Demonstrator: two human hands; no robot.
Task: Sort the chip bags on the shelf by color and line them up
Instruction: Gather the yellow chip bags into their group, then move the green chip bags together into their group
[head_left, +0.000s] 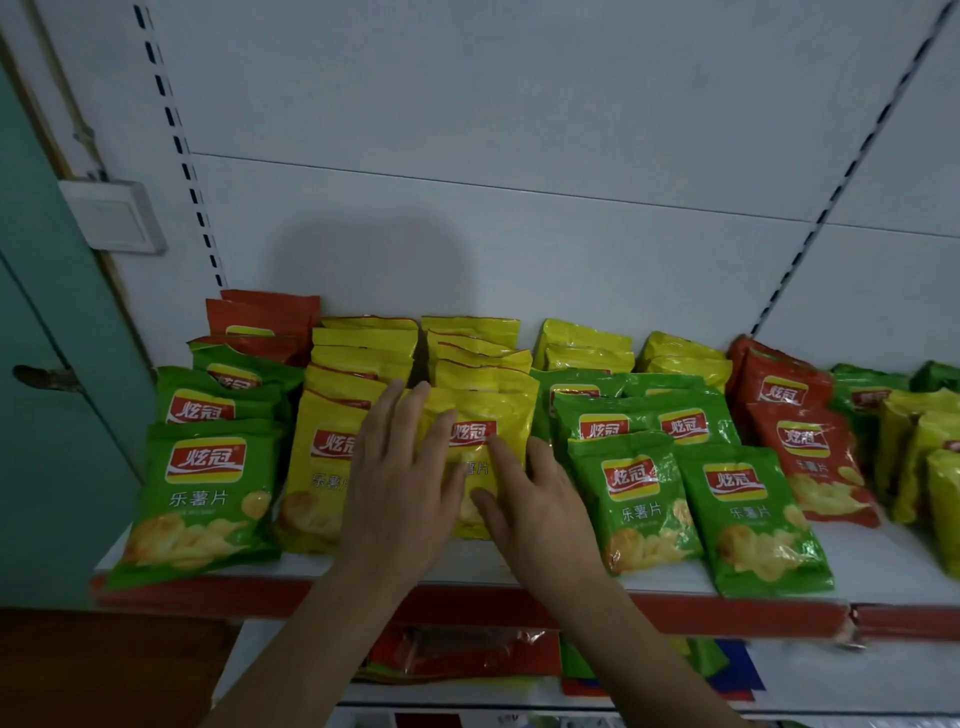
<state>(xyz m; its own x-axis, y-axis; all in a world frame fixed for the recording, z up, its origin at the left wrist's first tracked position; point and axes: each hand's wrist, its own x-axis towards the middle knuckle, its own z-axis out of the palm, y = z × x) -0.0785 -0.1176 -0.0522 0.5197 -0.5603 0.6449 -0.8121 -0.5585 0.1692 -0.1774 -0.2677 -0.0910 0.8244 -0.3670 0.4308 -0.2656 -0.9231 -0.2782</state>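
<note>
Pressing down on the front yellow bag (480, 415) in the middle of the shelf (467, 564), both hands lie flat with straight fingers: the left hand (400, 478) across the bag's left edge, the right hand (535, 509) across its lower right. Another yellow row (332, 452) stands just to the left, then green bags (202, 499). Two green rows (639, 499) sit to the right, red bags (810, 457) beyond them, more red bags (260, 317) at the back left.
</note>
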